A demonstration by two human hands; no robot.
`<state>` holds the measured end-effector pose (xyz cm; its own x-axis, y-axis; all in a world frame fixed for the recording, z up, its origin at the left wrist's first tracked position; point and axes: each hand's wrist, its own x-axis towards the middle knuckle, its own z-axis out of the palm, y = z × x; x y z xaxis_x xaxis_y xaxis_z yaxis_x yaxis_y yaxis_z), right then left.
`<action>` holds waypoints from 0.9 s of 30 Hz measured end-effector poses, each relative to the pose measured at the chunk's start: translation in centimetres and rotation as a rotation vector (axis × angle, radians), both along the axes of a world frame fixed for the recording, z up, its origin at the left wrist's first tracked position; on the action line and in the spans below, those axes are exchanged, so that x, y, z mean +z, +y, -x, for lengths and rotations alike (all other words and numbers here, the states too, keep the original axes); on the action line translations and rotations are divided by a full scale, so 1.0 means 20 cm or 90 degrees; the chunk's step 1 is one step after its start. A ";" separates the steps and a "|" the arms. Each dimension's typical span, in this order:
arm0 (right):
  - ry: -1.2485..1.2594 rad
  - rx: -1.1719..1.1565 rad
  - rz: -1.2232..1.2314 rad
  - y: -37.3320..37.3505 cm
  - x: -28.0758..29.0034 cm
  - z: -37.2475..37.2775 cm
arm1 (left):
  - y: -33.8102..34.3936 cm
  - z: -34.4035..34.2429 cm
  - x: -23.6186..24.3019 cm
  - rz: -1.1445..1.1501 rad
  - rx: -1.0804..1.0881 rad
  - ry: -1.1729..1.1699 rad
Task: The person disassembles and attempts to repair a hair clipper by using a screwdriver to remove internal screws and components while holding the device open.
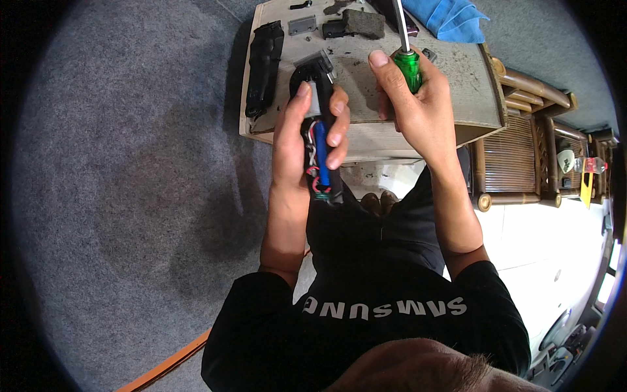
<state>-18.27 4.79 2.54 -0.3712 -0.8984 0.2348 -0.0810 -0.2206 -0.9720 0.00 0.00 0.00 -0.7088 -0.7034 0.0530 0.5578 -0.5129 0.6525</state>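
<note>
My left hand (287, 144) is wrapped round a black hair clipper (315, 101), its metal blade end pointing away from me. The lower casing is off, so a blue battery or cell (322, 153) and coloured wires show inside. In my right hand (428, 111) is a screwdriver with a green see-through handle (408, 70); its metal shaft points away over the table, and the tip is out of view. At the table's left edge lies a long black casing piece (264, 68). A small grey metal plate (302, 25) rests beyond the clipper.
Under both hands is a pale wooden table (366, 72) with dark specks. A rough grey-brown block (364, 24) sits near its far side, beside a blue cloth (447, 21). A bamboo chair (513, 157) stands to the right, with a red-labelled bottle (595, 165) beyond.
</note>
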 end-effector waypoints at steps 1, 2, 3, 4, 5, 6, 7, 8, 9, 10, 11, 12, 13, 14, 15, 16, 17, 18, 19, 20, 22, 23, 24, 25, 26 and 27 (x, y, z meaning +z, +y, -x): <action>-0.003 -0.004 0.000 0.00 0.00 0.00 | 0.03 0.01 0.06 0.101 0.027 -0.094; -0.006 -0.008 0.000 0.00 0.00 0.00 | 0.11 0.08 0.10 0.149 0.212 -0.214; -0.010 -0.007 0.000 0.00 0.01 -0.01 | 0.16 0.13 0.13 0.218 0.322 -0.263; -0.012 -0.008 -0.004 0.01 0.01 -0.02 | 0.17 0.11 0.10 0.293 0.320 -0.281; -0.014 -0.010 -0.007 0.01 0.01 -0.02 | 0.18 0.09 0.07 0.369 0.316 -0.298; -0.013 -0.010 -0.010 0.01 0.01 -0.02 | 0.19 0.08 0.05 0.400 0.299 -0.295; -0.015 -0.009 -0.005 0.02 0.01 -0.02 | 0.20 0.08 0.04 0.425 0.310 -0.322; -0.017 -0.009 -0.001 0.02 0.01 -0.02 | 0.20 0.08 0.04 0.521 0.339 -0.375; -0.017 -0.008 -0.001 0.02 0.01 -0.02 | 0.21 0.07 0.02 0.511 0.326 -0.358; -0.013 -0.009 -0.003 0.02 0.01 -0.01 | 0.21 0.06 0.00 0.501 0.314 -0.341; -0.009 -0.009 -0.004 0.02 0.01 -0.01 | 0.21 0.06 -0.03 0.500 0.314 -0.341; -0.009 -0.009 -0.004 0.02 0.00 -0.01 | 0.21 0.05 -0.04 0.548 0.334 -0.371; -0.013 -0.008 0.003 0.02 0.00 -0.02 | 0.20 0.06 -0.05 0.596 0.353 -0.400; -0.016 -0.007 0.009 0.02 0.00 -0.02 | 0.21 0.06 -0.04 0.573 0.345 -0.391; -0.016 -0.008 0.010 0.01 0.00 -0.02 | 0.21 0.06 -0.04 0.573 0.345 -0.391; -0.014 -0.009 0.007 0.01 0.00 -0.02 | 0.21 0.06 -0.03 0.573 0.351 -0.396; -0.011 -0.010 0.005 0.01 0.00 -0.02 | 0.21 0.06 -0.03 0.573 0.356 -0.401; -0.011 -0.010 0.005 0.01 0.00 -0.02 | 0.21 0.06 -0.03 0.573 0.356 -0.401; -0.008 -0.009 0.004 0.01 0.00 -0.01 | 0.21 0.06 -0.03 0.573 0.356 -0.403; -0.005 -0.009 0.003 0.02 0.00 -0.01 | 0.21 0.07 -0.03 0.573 0.357 -0.404; -0.004 -0.010 0.002 0.01 0.00 -0.01 | 0.21 0.06 -0.03 0.571 0.355 -0.405; -0.002 -0.011 0.002 0.01 0.00 -0.01 | 0.21 0.06 -0.02 0.568 0.353 -0.405; -0.002 -0.011 0.002 0.01 0.00 -0.01 | 0.22 0.06 -0.02 0.568 0.353 -0.405; -0.004 -0.012 0.002 0.01 0.00 -0.01 | 0.22 0.06 -0.01 0.558 0.345 -0.408; -0.006 -0.013 0.003 0.01 0.00 -0.01 | 0.22 0.06 -0.01 0.548 0.337 -0.410; -0.006 -0.013 0.003 0.01 0.00 -0.01 | 0.22 0.06 -0.01 0.548 0.338 -0.410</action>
<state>-18.02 5.06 2.55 -0.3915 -0.8894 0.2361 -0.0765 -0.2243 -0.9715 -1.27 4.42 -0.21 -0.4106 -0.8236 0.3913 0.0120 0.4242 0.9055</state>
